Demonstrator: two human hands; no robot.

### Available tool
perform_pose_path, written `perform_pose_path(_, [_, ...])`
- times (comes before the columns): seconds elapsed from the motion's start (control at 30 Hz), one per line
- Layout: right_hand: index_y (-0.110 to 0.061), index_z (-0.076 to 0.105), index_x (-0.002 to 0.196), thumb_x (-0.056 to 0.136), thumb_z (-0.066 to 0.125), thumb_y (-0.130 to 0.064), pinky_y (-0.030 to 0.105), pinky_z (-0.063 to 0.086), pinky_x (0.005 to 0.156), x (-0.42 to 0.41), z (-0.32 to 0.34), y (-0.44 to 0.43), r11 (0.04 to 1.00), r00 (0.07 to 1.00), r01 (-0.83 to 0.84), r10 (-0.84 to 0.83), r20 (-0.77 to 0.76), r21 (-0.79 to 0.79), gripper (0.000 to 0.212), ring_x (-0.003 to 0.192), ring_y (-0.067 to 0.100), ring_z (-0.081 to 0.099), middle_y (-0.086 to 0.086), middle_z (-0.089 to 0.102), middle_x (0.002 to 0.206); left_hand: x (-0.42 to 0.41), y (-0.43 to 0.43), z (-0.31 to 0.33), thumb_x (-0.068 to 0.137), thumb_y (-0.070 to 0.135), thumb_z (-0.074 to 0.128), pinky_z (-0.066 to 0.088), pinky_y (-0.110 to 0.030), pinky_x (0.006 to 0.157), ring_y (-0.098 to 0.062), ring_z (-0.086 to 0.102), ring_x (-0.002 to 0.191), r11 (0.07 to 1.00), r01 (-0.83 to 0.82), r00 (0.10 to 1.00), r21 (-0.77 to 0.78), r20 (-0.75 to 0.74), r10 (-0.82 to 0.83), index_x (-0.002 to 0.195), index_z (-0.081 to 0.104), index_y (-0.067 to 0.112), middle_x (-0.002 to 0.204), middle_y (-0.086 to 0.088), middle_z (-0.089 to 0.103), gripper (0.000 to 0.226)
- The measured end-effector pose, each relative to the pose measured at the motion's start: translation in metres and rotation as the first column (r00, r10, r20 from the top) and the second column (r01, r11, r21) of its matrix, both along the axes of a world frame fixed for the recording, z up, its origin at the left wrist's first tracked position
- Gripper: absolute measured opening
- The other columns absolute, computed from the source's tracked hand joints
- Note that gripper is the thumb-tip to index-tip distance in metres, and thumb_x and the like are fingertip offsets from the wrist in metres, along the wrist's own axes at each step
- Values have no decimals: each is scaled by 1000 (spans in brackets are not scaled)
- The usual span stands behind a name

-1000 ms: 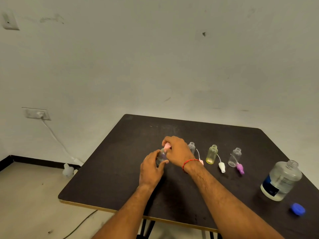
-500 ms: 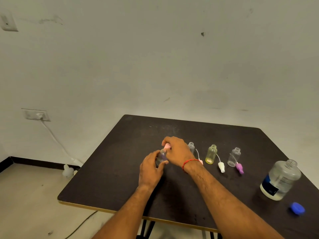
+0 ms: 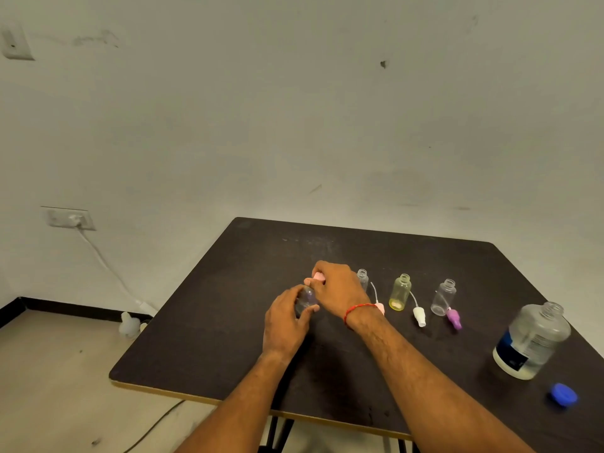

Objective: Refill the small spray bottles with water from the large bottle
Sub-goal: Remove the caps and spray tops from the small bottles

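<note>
1. The small bottle (image 3: 305, 299) stood mid-table (image 3: 228, 322), neck up.
2. The left hand (image 3: 284, 322) curled round its body, and the right hand (image 3: 340, 289) pinched the pink cap (image 3: 318, 276) right on top.
3. The large bottle (image 3: 531, 341) stood well off to the right.

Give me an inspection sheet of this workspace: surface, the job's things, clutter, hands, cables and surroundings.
Surface: dark table, scuffed at the back.
Job's things: large bottle upright, uncapped, blue cap beside it; half-hidden clear bottle, yellow bottle and end clear bottle upright, open; pink spray head, white spray head and purple spray head lying by them.
Clutter: nothing seen.
Hands: left hand holds a small bottle; right hand pinches its pink top.
Cables: white cable from wall socket to floor; dark cable on floor.
Surroundings: stained wall; white object on floor.
</note>
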State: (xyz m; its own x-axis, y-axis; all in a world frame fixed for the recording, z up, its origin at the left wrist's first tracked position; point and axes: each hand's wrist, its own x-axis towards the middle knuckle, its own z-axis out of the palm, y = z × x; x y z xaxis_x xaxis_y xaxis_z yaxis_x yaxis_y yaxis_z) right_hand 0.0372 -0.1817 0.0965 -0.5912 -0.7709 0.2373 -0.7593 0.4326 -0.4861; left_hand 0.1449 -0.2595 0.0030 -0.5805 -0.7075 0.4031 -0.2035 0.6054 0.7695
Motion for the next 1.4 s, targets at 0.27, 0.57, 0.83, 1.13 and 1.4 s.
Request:
perform_pose_path(0.27, [-28,62,99,77,70,-5,26,48,82,1,3,8,993,996,-84,82,-22,-89,33,95,14,55,-6,57,98,-1,-1,-5,89,35,77,44,-18,96,-2,58,113,1000,-1,1000,22,10,1,133,60,23,126,7,64,48])
perform_pose_path(0.57, [-30,64,78,78,68,-9,6,44,59,-1,-22,27,905,962,183,-85,258,-385,21,75,3,63,-10,65,81,-3,-3,-5,89,36,77,55,-29,97,-4,62,108,997,-35,999,62,-14,36,132,61,25,122,12,67,47])
perform_pose_path(0.83, [-22,62,65,73,80,-12,14,50,60,7,-55,26,879,923,275,-128,363,-389,23,64,6,63,-5,66,65,-1,-2,-3,90,33,77,55,-24,90,1,63,99,994,-71,995,88,-60,77,126,64,27,112,17,67,39])
perform_pose_path(1.13, [-19,71,74,79,70,-2,10,47,63,7,-75,17,902,934,301,-213,287,-309,18,69,2,63,-10,67,72,-5,-4,-4,92,29,75,53,-25,94,-1,61,103,992,-83,996,90,-17,85,134,61,24,120,9,70,44])
perform_pose_path(1.4, [-15,61,87,88,56,-7,31,50,65,5,-77,10,948,972,232,-218,85,-217,9,73,21,62,3,65,81,-7,-5,-6,92,30,75,50,-23,96,-1,62,107,992,-80,997,97,4,80,135,59,25,123,10,70,47])
